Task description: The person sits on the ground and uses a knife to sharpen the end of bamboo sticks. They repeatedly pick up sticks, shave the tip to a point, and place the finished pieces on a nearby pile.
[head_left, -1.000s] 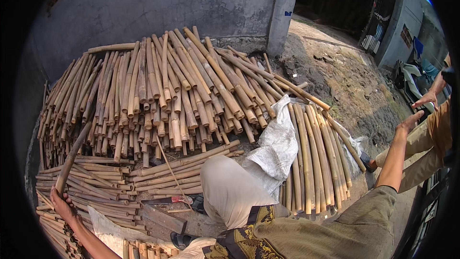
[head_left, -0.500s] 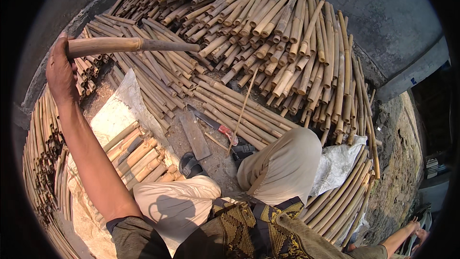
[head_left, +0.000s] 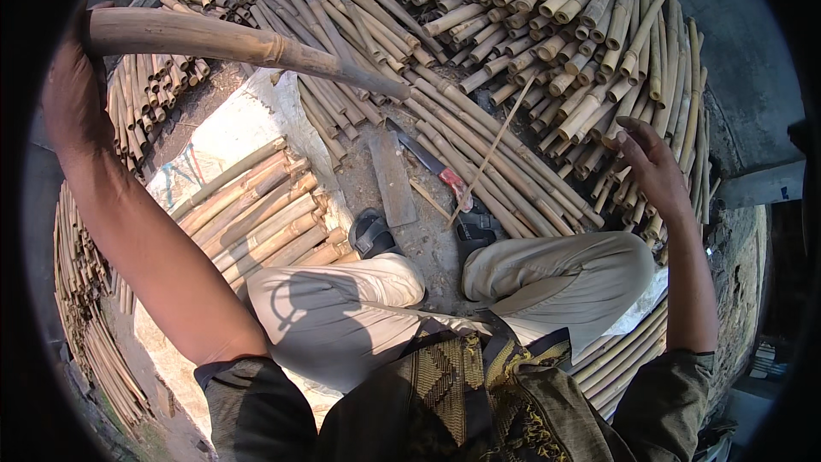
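My left hand point(head_left: 75, 94) is raised at the far left, its fingers wrapped round the thick end of a bamboo pole point(head_left: 222, 41). The pole is tan with a ringed joint, and it reaches rightward across the upper view to a thinner end. At the right, my right hand point(head_left: 657, 169) is lifted in front of the stacked bamboo, fingers apart and lightly bent, with nothing seen in it. On the ground between the two lies a knife point(head_left: 425, 158) with a dark blade and a red handle, alongside the bamboo poles point(head_left: 505, 162).
A flat wooden board point(head_left: 392, 180) lies by my sandals. Cut bamboo pieces point(head_left: 265, 205) rest on a white sack point(head_left: 244, 124) to my left. A large bamboo stack point(head_left: 590, 43) rises ahead, and a thin stick point(head_left: 496, 145) leans near my right foot. A grey wall point(head_left: 727, 26) stands behind.
My right hand has come up from the lower right edge to beside the bamboo stack. The held pole looks nearer and larger, still in my left hand. The view has shifted.
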Action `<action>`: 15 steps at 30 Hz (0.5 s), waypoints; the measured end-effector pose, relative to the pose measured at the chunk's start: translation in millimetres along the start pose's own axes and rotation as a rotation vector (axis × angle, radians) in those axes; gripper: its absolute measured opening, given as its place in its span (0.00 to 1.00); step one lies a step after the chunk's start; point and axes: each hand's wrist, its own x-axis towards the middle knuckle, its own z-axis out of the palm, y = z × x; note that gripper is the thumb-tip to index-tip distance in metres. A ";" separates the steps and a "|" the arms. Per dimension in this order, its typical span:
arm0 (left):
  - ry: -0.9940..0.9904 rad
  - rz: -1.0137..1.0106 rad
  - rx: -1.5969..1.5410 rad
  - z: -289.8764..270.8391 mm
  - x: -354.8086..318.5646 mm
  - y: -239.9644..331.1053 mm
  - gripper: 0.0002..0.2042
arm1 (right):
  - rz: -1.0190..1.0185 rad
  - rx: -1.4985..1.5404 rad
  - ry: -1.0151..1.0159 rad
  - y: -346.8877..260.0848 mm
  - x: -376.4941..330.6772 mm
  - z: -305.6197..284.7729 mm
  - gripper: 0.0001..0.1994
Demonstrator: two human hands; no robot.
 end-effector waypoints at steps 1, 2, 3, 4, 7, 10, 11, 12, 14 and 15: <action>-0.023 -0.054 -0.026 -0.8 -0.7 1.7 0.24 | 0.091 -0.159 -0.156 -0.5 32.6 51.8 0.24; 0.001 -0.113 -0.014 -3.7 -7.8 3.2 0.24 | -0.054 -0.403 -0.189 2.7 50.9 99.4 0.26; 0.022 -0.172 0.001 -6.6 -14.4 6.3 0.25 | 0.036 -0.414 -0.297 8.9 68.3 147.1 0.27; 0.016 -0.198 0.047 -9.7 -21.1 9.8 0.25 | 0.125 -0.442 -0.405 17.1 80.8 189.1 0.29; 0.044 -0.235 0.118 -12.3 -38.7 15.7 0.27 | 0.246 -0.556 -0.519 52.0 81.0 277.9 0.26; 0.179 -0.348 0.321 -8.1 -51.1 17.4 0.32 | 0.293 -0.668 -0.530 89.3 52.5 326.5 0.26; 0.246 -0.386 0.353 -4.5 -54.4 15.8 0.33 | 0.316 -0.736 -0.522 99.9 46.1 336.0 0.27; 0.238 -0.354 0.354 -2.8 -57.7 16.2 0.36 | 0.303 -0.728 -0.497 108.6 45.2 344.2 0.25; 0.243 -0.274 0.127 4.8 -62.3 11.2 0.37 | 0.294 -0.772 -0.448 120.4 45.3 355.7 0.21; 0.306 -0.264 0.008 6.2 -64.3 9.5 0.37 | 0.321 -0.726 -0.420 123.8 45.0 359.8 0.21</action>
